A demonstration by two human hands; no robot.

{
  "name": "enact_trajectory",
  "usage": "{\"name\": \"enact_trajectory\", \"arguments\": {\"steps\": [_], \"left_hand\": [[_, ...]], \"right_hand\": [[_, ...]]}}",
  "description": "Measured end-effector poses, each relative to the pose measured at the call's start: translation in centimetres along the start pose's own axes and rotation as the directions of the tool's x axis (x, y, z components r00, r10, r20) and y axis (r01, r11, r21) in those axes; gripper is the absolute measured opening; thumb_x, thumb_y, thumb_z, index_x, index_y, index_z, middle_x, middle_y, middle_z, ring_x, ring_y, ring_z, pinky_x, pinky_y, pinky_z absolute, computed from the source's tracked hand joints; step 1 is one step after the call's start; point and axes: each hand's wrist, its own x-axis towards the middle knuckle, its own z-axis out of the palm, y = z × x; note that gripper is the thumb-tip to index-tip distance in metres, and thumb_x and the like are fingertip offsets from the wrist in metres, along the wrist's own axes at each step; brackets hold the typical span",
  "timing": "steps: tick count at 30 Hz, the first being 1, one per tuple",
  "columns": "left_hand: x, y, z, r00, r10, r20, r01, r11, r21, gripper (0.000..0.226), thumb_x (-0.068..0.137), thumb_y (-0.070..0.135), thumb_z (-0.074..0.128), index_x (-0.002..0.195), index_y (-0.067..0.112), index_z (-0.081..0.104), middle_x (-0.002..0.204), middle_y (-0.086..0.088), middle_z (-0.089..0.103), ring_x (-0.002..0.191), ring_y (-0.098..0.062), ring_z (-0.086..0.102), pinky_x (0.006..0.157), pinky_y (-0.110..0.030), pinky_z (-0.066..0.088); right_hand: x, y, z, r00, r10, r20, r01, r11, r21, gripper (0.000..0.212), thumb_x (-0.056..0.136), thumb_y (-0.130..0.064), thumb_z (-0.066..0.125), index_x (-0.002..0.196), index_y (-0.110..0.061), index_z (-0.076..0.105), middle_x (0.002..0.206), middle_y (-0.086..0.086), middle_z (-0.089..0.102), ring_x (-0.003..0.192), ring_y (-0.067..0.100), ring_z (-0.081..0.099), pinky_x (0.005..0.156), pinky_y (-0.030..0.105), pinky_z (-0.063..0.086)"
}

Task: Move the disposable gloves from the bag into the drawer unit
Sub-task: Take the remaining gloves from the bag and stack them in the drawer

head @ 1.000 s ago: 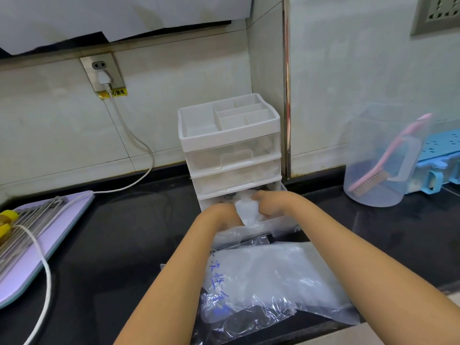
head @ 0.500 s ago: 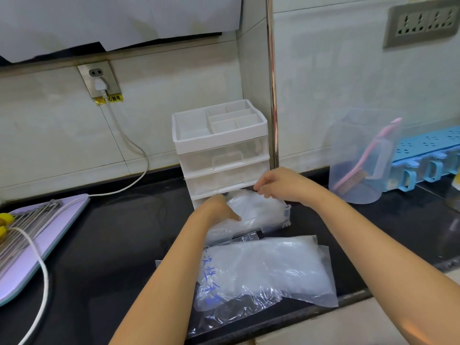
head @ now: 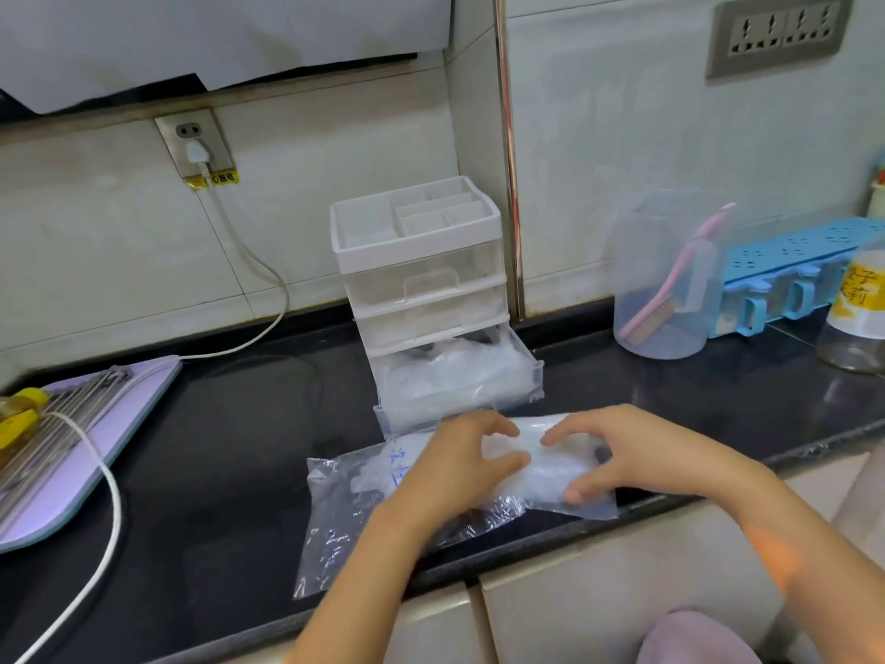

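**Lower centre, nearest the camera.** The bag [head: 345, 524], clear film with blue lettering, lies flat on the black counter [head: 215, 448] at its front edge. Both hands are on it. The left hand [head: 455, 467] lies across the bag's middle, fingers bent and thumb drawn in, gripping the film. In my judgement it anchors the bag so that it cannot slide. The right hand [head: 641, 452] is clenched on the filled end, fingers over the top and thumb beneath, round the wad of gloves [head: 541, 464] inside the bag. Whether those fingers reach inside the film or hold through it cannot be determined.

**Centre, just beyond the hands.** The bottom drawer [head: 529, 364] of the drawer unit [head: 421, 261] is pulled out toward the bag, its front close against the bag's far edge. It holds a heap of loose gloves [head: 450, 376]. The two drawers above are pushed in. Having the open drawer directly behind the bag keeps each transfer short.

**Assessment.** The task is partly done: one portion is in the drawer and the remainder is in the bag.

**Left of frame.** A lilac board [head: 139, 400] carries a metal rack [head: 52, 414]. A white cable [head: 112, 510] runs up to the wall socket [head: 194, 141] at upper left.

**Right of frame.** A translucent jug [head: 665, 318] holds a pink brush [head: 689, 261]. Beyond it are a blue rack [head: 804, 251] and a labelled bottle [head: 857, 304]. None of these obstructs the path from bag to drawer.
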Motion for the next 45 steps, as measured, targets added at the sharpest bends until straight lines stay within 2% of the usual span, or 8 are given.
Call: {"name": "enact_trajectory", "arguments": {"steps": [5, 11, 19, 26, 30, 34, 39, 45], "left_hand": [[-1.7, -0.7, 2.6, 0.991, 0.052, 0.125, -0.061, 0.995, 0.072, 0.063, 0.077, 0.051, 0.072, 0.132, 0.031, 0.050, 0.130, 0.018, 0.050, 0.121, -0.004, 0.042, 0.098, -0.017, 0.032], [-1.8, -0.9, 3.4, 0.993, 0.065, 0.099, -0.073, 0.994, 0.081, 0.065, 0.075, 0.052, 0.073, 0.132, 0.031, 0.050, 0.137, 0.016, 0.046, 0.125, -0.005, 0.038, 0.112, -0.025, 0.025], [-1.9, -0.9, 3.7, 0.993, 0.079, 0.085, -0.088, 0.990, 0.107, 0.060, 0.085, 0.048, 0.064, 0.138, 0.028, 0.045, 0.142, 0.011, 0.041, 0.130, -0.008, 0.033, 0.116, -0.031, 0.020], [-2.1, -1.2, 4.0, 0.999, 0.020, 0.044, -0.021, 1.000, 0.011, 0.067, 0.078, 0.054, 0.066, 0.137, 0.038, 0.040, 0.132, 0.017, 0.049, 0.119, -0.008, 0.043, 0.104, -0.032, 0.038], [-2.4, -0.7, 3.4, 0.999, 0.010, 0.038, -0.007, 0.996, -0.085, 0.061, 0.079, 0.040, 0.074, 0.125, 0.051, 0.036, 0.119, 0.033, 0.047, 0.112, 0.011, 0.045, 0.091, -0.013, 0.036], [-2.7, -0.1, 2.5, 0.996, -0.019, 0.089, 0.043, 0.961, -0.272, 0.108, 0.067, 0.054, 0.078, 0.149, 0.034, 0.011, 0.134, 0.030, 0.042, 0.122, 0.012, 0.041, 0.100, -0.012, 0.032], [-3.3, 3.5, 0.2, 0.992, -0.031, -0.120, -0.024, 0.903, -0.429, 0.119, 0.054, 0.077, 0.060, 0.151, 0.039, 0.001, 0.155, 0.022, 0.018, 0.139, 0.006, 0.018, 0.112, -0.023, 0.022], [-2.0, 8.5, -3.1, 0.945, -0.046, -0.325, -0.125, 0.866, -0.484, 0.107, 0.064, 0.069, 0.066, 0.151, 0.034, 0.014, 0.146, 0.020, 0.033, 0.132, 0.004, 0.033, 0.095, -0.014, 0.028]], "right_hand": [[-2.2, 0.9, 1.6, 0.991, -0.022, 0.129, 0.023, 1.000, -0.011, 0.079, 0.060, -0.038, 0.086, 0.121, -0.061, 0.042, 0.136, -0.038, 0.029, 0.127, -0.010, 0.028, 0.108, 0.019, 0.027], [-2.4, 0.8, 2.1, 0.998, -0.056, -0.026, 0.057, 0.998, 0.036, 0.024, 0.082, -0.029, 0.073, 0.091, -0.050, 0.070, 0.123, -0.033, 0.050, 0.117, -0.009, 0.046, 0.104, 0.019, 0.033], [-2.7, -1.2, 0.7, 0.972, -0.030, -0.232, 0.029, 1.000, -0.008, 0.011, 0.085, -0.025, 0.069, 0.092, -0.031, 0.076, 0.098, -0.019, 0.069, 0.090, -0.007, 0.059, 0.092, 0.023, 0.046], [-3.3, -3.4, -2.3, 0.862, 0.039, -0.506, 0.039, 0.989, 0.143, 0.014, 0.093, -0.020, 0.058, 0.095, -0.026, 0.071, 0.062, -0.003, 0.067, 0.057, 0.002, 0.061, 0.059, 0.010, 0.044], [-2.8, -4.8, -4.3, 0.695, 0.046, -0.718, 0.175, 0.957, 0.231, 0.012, 0.095, -0.017, 0.055, 0.094, -0.018, 0.067, 0.076, -0.002, 0.070, 0.068, 0.005, 0.066, 0.075, 0.018, 0.054], [-2.8, -7.0, -6.4, 0.628, -0.031, -0.778, 0.188, 0.976, 0.114, 0.011, 0.091, -0.019, 0.062, 0.085, -0.013, 0.069, 0.070, -0.006, 0.066, 0.067, 0.007, 0.063, 0.073, 0.022, 0.052], [-1.9, -10.8, -8.4, 0.718, -0.187, -0.670, 0.034, 0.971, -0.235, 0.011, 0.087, -0.026, 0.066, 0.083, -0.018, 0.072, 0.071, -0.010, 0.058, 0.073, 0.008, 0.054, 0.068, -0.002, 0.031], [0.5, -14.2, -9.1, 0.848, -0.268, -0.457, 0.049, 0.898, -0.437, 0.010, 0.085, -0.026, 0.067, 0.088, -0.020, 0.074, 0.079, 0.002, 0.068, 0.078, 0.019, 0.061, 0.067, 0.026, 0.042]]}}
